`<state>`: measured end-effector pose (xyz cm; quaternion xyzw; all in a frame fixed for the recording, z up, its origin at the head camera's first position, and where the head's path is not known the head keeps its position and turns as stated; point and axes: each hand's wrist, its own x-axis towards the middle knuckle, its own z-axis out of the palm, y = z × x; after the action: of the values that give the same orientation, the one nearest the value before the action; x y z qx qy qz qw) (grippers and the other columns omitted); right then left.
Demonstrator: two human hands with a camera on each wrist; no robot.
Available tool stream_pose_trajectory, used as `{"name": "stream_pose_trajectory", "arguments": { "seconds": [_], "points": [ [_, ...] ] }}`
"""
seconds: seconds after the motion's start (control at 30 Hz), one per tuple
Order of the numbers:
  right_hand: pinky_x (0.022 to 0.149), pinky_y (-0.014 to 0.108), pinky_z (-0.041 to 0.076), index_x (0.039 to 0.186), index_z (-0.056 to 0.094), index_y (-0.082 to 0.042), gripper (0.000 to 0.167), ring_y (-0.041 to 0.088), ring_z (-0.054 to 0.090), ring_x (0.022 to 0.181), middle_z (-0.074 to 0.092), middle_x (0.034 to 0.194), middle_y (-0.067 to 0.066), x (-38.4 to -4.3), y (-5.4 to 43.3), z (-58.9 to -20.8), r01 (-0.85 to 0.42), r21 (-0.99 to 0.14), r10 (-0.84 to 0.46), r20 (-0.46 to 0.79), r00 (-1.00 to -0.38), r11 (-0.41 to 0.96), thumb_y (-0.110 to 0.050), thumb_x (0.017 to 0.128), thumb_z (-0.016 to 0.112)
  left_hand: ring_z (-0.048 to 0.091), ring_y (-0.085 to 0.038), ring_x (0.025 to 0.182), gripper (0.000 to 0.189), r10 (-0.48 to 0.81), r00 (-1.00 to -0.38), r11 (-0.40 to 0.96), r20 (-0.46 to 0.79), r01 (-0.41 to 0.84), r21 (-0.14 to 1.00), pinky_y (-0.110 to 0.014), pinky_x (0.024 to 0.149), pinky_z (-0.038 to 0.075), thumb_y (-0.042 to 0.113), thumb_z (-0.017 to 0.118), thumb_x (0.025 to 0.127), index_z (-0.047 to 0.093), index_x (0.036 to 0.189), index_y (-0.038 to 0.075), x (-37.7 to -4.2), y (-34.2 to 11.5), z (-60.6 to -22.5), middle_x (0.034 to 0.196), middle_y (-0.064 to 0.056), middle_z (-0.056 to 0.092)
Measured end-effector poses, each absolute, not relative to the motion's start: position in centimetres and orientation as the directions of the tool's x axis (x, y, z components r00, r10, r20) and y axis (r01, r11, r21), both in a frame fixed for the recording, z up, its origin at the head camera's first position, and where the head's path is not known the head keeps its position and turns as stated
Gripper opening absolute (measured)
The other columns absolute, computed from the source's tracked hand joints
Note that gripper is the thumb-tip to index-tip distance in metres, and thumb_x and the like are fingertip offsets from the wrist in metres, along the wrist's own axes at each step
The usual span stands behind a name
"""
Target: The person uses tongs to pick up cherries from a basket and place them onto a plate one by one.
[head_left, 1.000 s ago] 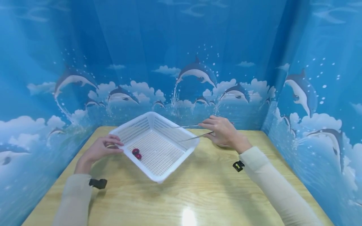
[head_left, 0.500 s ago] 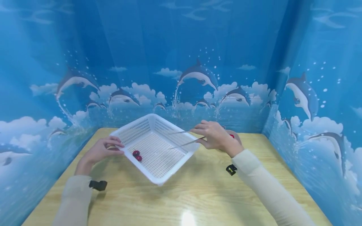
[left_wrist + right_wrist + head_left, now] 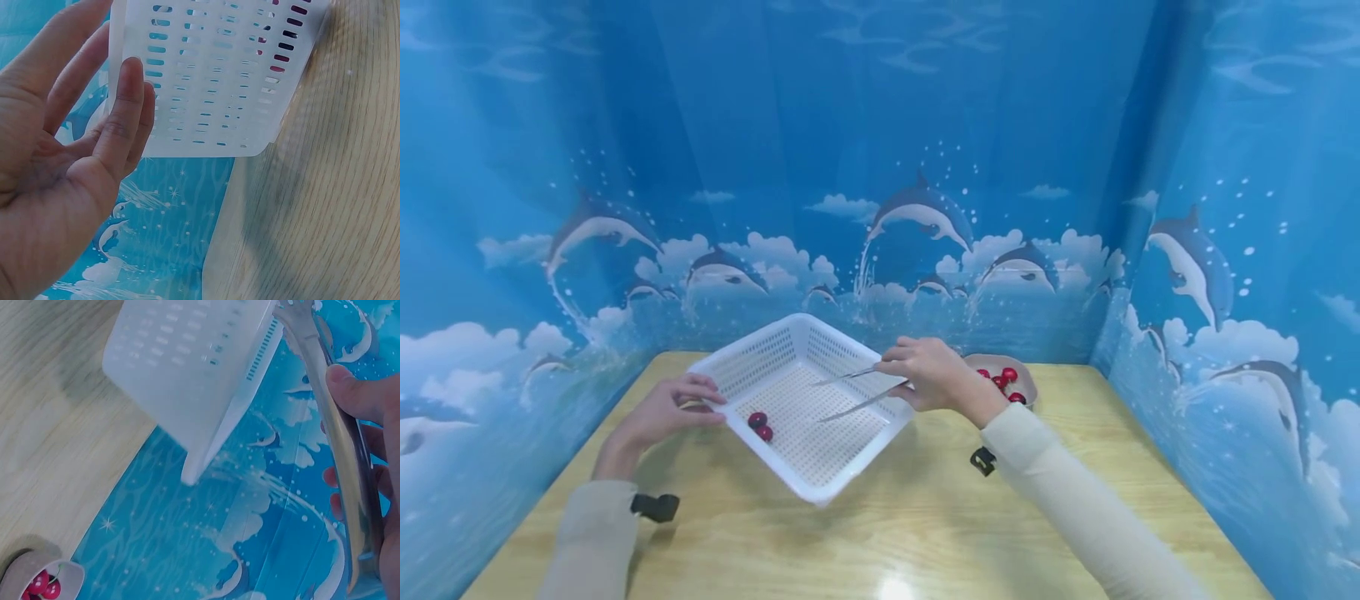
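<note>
A white plastic basket (image 3: 842, 462) with slotted sides is held tilted over the table. My left hand (image 3: 658, 412) pinches its left rim between thumb and fingers, as the left wrist view also shows from outside the wall (image 3: 206, 100). Two dark red cherries (image 3: 757, 420) lie together on the basket floor near that hand. From the right side, my right hand (image 3: 928, 375) grips metal tongs (image 3: 865, 404). Their two arms stand apart over the basket's inside, with nothing between the tips. In the right wrist view the tongs (image 3: 340, 437) pass by the basket's outer wall.
Behind my right forearm stands a small beige bowl (image 3: 1032, 390) holding several red cherries (image 3: 1009, 376). The pale wooden table (image 3: 760, 542) ends at a blue dolphin-print curtain (image 3: 880, 208) at the back and both sides.
My right hand has moved left and toward me with the tongs, bringing their tips deeper over the basket. The bowl of cherries has come into sight behind it. The left hand keeps its hold.
</note>
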<state>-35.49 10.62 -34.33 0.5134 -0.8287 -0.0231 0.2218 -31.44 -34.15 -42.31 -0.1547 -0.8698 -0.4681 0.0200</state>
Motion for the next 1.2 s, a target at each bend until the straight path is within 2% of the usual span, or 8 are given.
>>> {"name": "stream_pose_trajectory", "arguments": {
  "seconds": [0.2, 0.3, 0.4, 0.57, 0.83, 1.0, 1.2],
  "points": [
    [0.074, 0.027, 0.055, 0.128, 0.073, -0.022, 0.041, 0.014, 0.065, 0.097, 0.077, 0.119, -0.004, -35.4, 8.5, -34.0, -0.832, 0.248, -0.862, 0.256, -0.437, 0.496, -0.033, 0.090, 0.081, 0.055, 0.006, 0.108, 0.033, 0.266, -0.940, 0.454, 0.212, 0.317, 0.833, -0.014, 0.091, 0.052, 0.011, 0.083, 0.086, 0.075, 0.112, -0.006, -31.5, -34.2, -42.7, 0.121, -0.006, 0.060],
    [0.071, 0.025, 0.051, 0.130, 0.072, -0.023, 0.041, 0.013, 0.062, 0.094, 0.076, 0.120, -0.005, -35.4, 7.4, -33.9, -0.832, 0.236, -0.862, 0.216, -0.459, 0.502, -0.032, 0.091, 0.080, 0.055, 0.007, 0.107, 0.034, 0.264, -0.942, 0.455, 0.208, 0.312, 0.834, -0.015, 0.090, 0.053, 0.012, 0.084, 0.086, 0.074, 0.113, -0.007, -31.4, -34.2, -42.6, 0.123, -0.010, 0.059],
    [0.069, 0.025, 0.048, 0.131, 0.071, -0.025, 0.040, 0.012, 0.061, 0.093, 0.076, 0.121, -0.007, -35.5, 6.2, -33.7, -0.827, 0.248, -0.863, 0.172, -0.476, 0.505, -0.033, 0.092, 0.078, 0.056, 0.007, 0.106, 0.036, 0.255, -0.946, 0.449, 0.201, 0.300, 0.842, -0.016, 0.089, 0.055, 0.012, 0.084, 0.085, 0.074, 0.113, -0.007, -31.3, -34.1, -42.5, 0.123, -0.009, 0.059],
    [0.071, 0.026, 0.052, 0.128, 0.072, -0.029, 0.035, 0.012, 0.064, 0.098, 0.076, 0.120, -0.009, -35.6, 4.1, -33.4, -0.825, 0.276, -0.868, 0.105, -0.485, 0.494, -0.033, 0.094, 0.077, 0.056, 0.008, 0.106, 0.035, 0.252, -0.946, 0.456, 0.204, 0.302, 0.837, -0.015, 0.090, 0.054, 0.011, 0.084, 0.085, 0.074, 0.113, -0.007, -31.3, -34.0, -42.4, 0.121, -0.002, 0.060],
    [0.082, 0.030, 0.060, 0.119, 0.077, -0.031, 0.028, 0.013, 0.069, 0.109, 0.077, 0.115, -0.008, -35.7, 1.0, -33.4, -0.814, 0.317, -0.865, 0.048, -0.499, 0.487, -0.033, 0.092, 0.079, 0.054, 0.007, 0.107, 0.034, 0.250, -0.950, 0.482, 0.186, 0.289, 0.827, -0.016, 0.090, 0.053, 0.015, 0.084, 0.086, 0.075, 0.114, -0.004, -31.3, -34.0, -42.3, 0.127, -0.018, 0.058],
    [0.089, 0.032, 0.061, 0.120, 0.077, -0.032, 0.030, 0.013, 0.069, 0.111, 0.076, 0.116, -0.008, -35.8, -0.5, -33.7, -0.802, 0.354, -0.860, 0.011, -0.511, 0.481, -0.033, 0.090, 0.080, 0.053, 0.008, 0.107, 0.034, 0.249, -0.950, 0.483, 0.191, 0.293, 0.826, -0.015, 0.090, 0.052, 0.014, 0.083, 0.087, 0.074, 0.114, -0.006, -31.3, -34.1, -42.3, 0.126, -0.014, 0.057],
    [0.090, 0.029, 0.059, 0.118, 0.077, -0.030, 0.029, 0.012, 0.070, 0.104, 0.076, 0.114, -0.009, -35.8, -2.3, -34.2, -0.806, 0.381, -0.858, -0.059, -0.510, 0.453, -0.029, 0.090, 0.081, 0.054, 0.008, 0.107, 0.036, 0.253, -0.948, 0.475, 0.194, 0.297, 0.829, -0.015, 0.090, 0.053, 0.013, 0.083, 0.086, 0.073, 0.114, -0.006, -31.2, -34.1, -42.3, 0.126, -0.012, 0.057]
  ]
}}
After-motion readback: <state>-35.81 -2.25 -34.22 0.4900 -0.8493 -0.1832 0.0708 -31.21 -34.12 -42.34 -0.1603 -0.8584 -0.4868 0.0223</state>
